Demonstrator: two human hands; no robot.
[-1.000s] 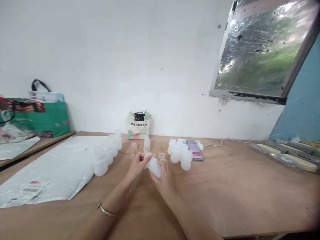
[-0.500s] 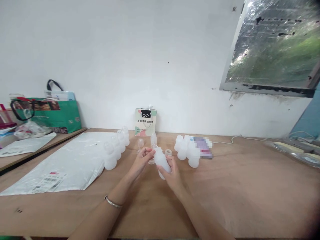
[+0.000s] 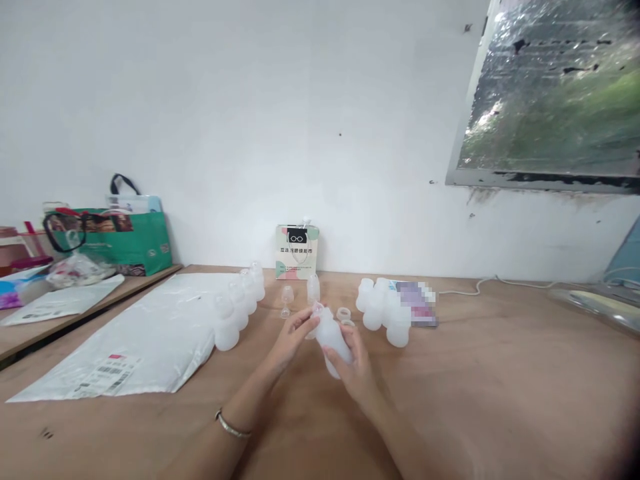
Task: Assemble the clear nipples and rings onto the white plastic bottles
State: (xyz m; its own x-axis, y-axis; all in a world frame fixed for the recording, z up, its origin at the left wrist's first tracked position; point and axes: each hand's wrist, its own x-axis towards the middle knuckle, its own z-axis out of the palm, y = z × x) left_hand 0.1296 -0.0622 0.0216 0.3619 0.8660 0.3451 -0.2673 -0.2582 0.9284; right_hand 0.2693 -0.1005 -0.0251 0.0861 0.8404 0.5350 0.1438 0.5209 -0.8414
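Note:
My right hand (image 3: 358, 373) is wrapped around a frosted white baby bottle (image 3: 332, 341), held tilted above the table with its mouth up and to the left. At that mouth, my left hand (image 3: 294, 335) pinches a small clear teat-like piece (image 3: 318, 309); its exact seat on the bottle is too small to make out. Pale rings (image 3: 343, 313) lie just behind the bottle. Clear domed pieces (image 3: 287, 295) and a tall clear piece (image 3: 313, 289) stand beyond my left hand.
Several bottles with clear domed tops (image 3: 227, 330) form a row at left, beside a white plastic mailer (image 3: 150, 320). Several topless bottles (image 3: 398, 330) stand at right by a blurred packet (image 3: 425, 307). Behind are a paper bag (image 3: 297, 257), a green bag (image 3: 145, 240) and a cable (image 3: 460, 292).
The view has shifted slightly, so everything sits a little lower and further right. Both hands stay on the bottle and the clear piece, which now shows more plainly at its mouth.

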